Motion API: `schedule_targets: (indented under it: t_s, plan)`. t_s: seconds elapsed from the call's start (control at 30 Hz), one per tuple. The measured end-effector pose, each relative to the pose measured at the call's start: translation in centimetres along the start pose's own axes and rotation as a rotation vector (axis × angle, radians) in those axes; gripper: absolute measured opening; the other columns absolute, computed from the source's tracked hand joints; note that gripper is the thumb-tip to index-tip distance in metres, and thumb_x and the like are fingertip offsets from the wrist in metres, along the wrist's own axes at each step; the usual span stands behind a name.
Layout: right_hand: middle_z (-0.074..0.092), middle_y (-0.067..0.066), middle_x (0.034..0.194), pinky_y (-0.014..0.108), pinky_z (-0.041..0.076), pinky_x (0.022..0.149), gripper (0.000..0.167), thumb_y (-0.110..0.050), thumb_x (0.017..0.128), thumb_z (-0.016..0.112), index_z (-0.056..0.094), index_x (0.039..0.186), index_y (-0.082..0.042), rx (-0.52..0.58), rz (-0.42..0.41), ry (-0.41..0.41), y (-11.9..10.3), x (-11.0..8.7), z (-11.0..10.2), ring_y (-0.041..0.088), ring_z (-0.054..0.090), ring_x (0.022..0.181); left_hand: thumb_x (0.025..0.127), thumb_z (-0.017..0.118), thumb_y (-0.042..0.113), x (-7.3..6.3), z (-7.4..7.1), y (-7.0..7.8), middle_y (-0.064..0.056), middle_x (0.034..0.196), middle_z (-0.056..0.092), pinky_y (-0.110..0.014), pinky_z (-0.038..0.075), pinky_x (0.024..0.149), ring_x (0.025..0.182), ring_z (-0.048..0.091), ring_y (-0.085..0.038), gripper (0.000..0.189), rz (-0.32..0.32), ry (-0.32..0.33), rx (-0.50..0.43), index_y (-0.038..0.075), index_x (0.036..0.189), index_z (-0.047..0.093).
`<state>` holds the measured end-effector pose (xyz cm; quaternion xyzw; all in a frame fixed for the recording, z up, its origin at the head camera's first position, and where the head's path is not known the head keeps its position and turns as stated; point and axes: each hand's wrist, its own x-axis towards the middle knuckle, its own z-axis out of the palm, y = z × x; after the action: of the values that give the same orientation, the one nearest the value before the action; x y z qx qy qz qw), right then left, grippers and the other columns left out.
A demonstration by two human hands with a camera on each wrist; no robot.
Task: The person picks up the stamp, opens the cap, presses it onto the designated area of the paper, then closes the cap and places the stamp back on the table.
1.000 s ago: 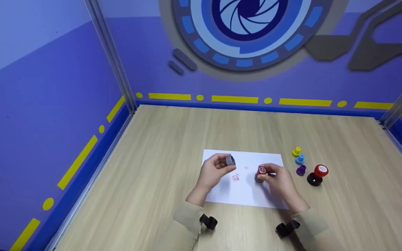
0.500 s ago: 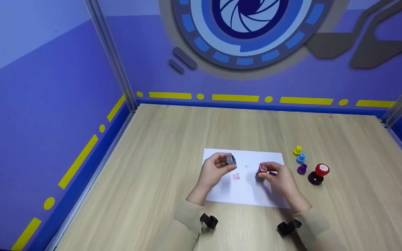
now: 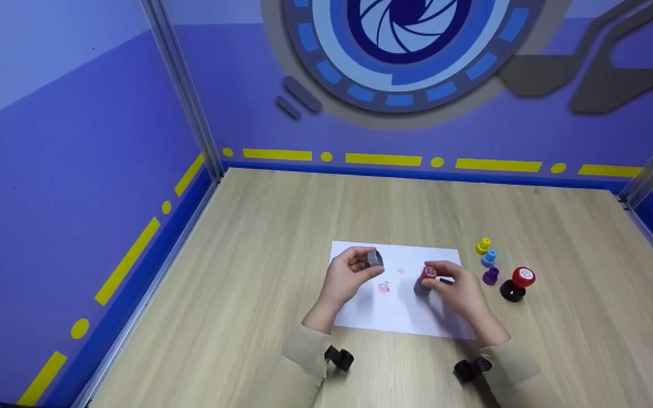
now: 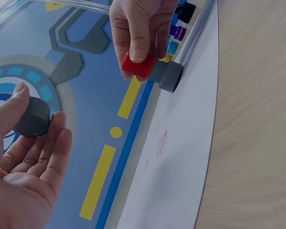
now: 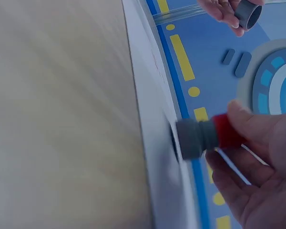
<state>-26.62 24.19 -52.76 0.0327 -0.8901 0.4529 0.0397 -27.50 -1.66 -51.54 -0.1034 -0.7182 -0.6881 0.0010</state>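
Note:
My left hand [image 3: 346, 277] pinches a grey cap [image 4: 34, 118] between thumb and fingers, above the left part of a white sheet of paper [image 3: 372, 320]. In my right hand [image 3: 459, 289] is a stamp with a red top [image 5: 227, 131] and a grey body [image 5: 193, 137], gripped by the red part. Its grey end points down at the right part of the sheet; whether it touches the paper I cannot tell. A smudged red stamp mark [image 3: 384, 287] and a fainter small one [image 3: 401, 271] show on the paper between the hands.
Right of the paper stand small yellow [image 3: 483, 245], light blue [image 3: 489, 258] and purple stamps [image 3: 491, 276]. Beside them is a larger stamp with a red knob [image 3: 524, 276] and black base [image 3: 512, 291]. Blue printed walls [image 3: 292, 130] bound the wooden table [image 3: 219, 283].
My right hand has shifted slightly to the right, with the stamp's red top moving right and a little up. My left hand keeps the cap in nearly the same place.

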Motion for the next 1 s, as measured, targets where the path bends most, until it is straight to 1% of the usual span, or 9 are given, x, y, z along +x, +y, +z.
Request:
schedule_targets:
  t_s: [0.1,0.2,0.3,0.37,0.53,0.63,0.77,0.9,1.0]
  plan:
    - [0.073,0.015,0.121,0.026,0.058,0.098,0.044,-0.021,0.092,0.079,0.069,0.131,-0.004,0.079,0.013,0.039,-0.8,-0.1,-1.3,0.021,0.068,0.111,0.086,0.083,0.007,0.0,0.0,0.3,-0.018,0.114,0.072,-0.019,0.06,0.084,0.099,0.071,-0.016,0.042,0.011,-0.002,-0.015,-0.003,0.124,0.067]
    - [0.075,-0.001,0.111,0.014,0.055,0.089,0.046,-0.021,0.094,0.077,0.066,0.134,-0.002,0.232,0.045,0.086,-1.8,-0.5,-2.7,0.006,0.066,0.102,0.086,0.083,0.008,0.0,0.0,0.3,-0.017,0.114,0.072,-0.019,0.06,0.084,0.099,0.071,-0.015,0.043,0.008,-0.006,-0.012,-0.002,0.124,0.067]
    - [0.075,-0.013,0.102,0.013,0.057,0.086,0.046,-0.013,0.095,0.075,0.062,0.136,0.005,0.469,0.065,0.121,-2.8,-0.9,-3.5,0.001,0.067,0.096,0.086,0.083,0.008,0.0,0.2,0.3,-0.016,0.114,0.072,-0.02,0.06,0.084,0.099,0.071,-0.015,0.042,0.001,-0.013,-0.01,0.0,0.125,0.068]
    - [0.075,-0.014,0.101,0.016,0.058,0.088,0.042,-0.008,0.096,0.073,0.062,0.135,0.004,0.635,0.073,0.125,-3.4,-1.1,-3.8,0.002,0.069,0.097,0.086,0.083,0.008,-0.1,0.3,0.3,-0.015,0.114,0.072,-0.019,0.06,0.084,0.099,0.07,-0.015,0.042,-0.005,-0.018,-0.014,0.001,0.125,0.068]
    - [0.076,-0.01,0.109,0.017,0.059,0.093,0.022,-0.008,0.1,0.066,0.074,0.118,-0.018,0.963,0.102,0.073,-4.3,-1.5,-3.8,0.004,0.071,0.106,0.086,0.083,0.007,-0.3,0.7,0.6,-0.016,0.115,0.071,-0.018,0.06,0.081,0.097,0.07,-0.013,0.042,0.008,-0.048,-0.034,0.001,0.125,0.068]
    - [0.078,-0.007,0.111,0.017,0.058,0.094,0.022,-0.008,0.102,0.063,0.078,0.109,-0.023,1.091,0.135,0.031,-4.7,-1.7,-3.4,0.004,0.072,0.107,0.085,0.083,0.005,-0.5,1.0,0.9,-0.016,0.115,0.072,-0.018,0.059,0.078,0.094,0.069,-0.011,0.043,0.018,-0.072,-0.047,0.0,0.125,0.068]
    - [0.078,-0.005,0.111,0.018,0.057,0.096,0.023,-0.005,0.103,0.061,0.078,0.104,-0.02,1.134,0.185,0.005,-5.1,-2.0,-2.4,0.006,0.073,0.107,0.085,0.083,0.003,-0.7,1.3,1.0,-0.015,0.115,0.072,-0.016,0.058,0.076,0.092,0.068,-0.008,0.044,0.03,-0.089,-0.047,-0.001,0.126,0.067]
    - [0.076,-0.007,0.112,0.018,0.056,0.098,0.021,-0.006,0.102,0.063,0.077,0.104,-0.021,1.091,0.214,0.011,-5.4,-2.3,-1.1,0.007,0.071,0.11,0.084,0.084,0.004,-0.8,1.7,1.0,-0.013,0.115,0.073,-0.015,0.057,0.073,0.09,0.068,-0.007,0.045,0.018,-0.099,-0.049,0.0,0.126,0.068]
    - [0.074,-0.006,0.114,0.019,0.056,0.099,0.019,-0.005,0.101,0.063,0.075,0.109,-0.018,1.062,0.224,0.015,-5.4,-2.4,-0.2,0.007,0.071,0.111,0.084,0.084,0.004,-0.9,1.9,0.9,-0.012,0.114,0.073,-0.017,0.058,0.071,0.091,0.069,-0.009,0.045,-0.005,-0.114,-0.075,0.001,0.126,0.068]
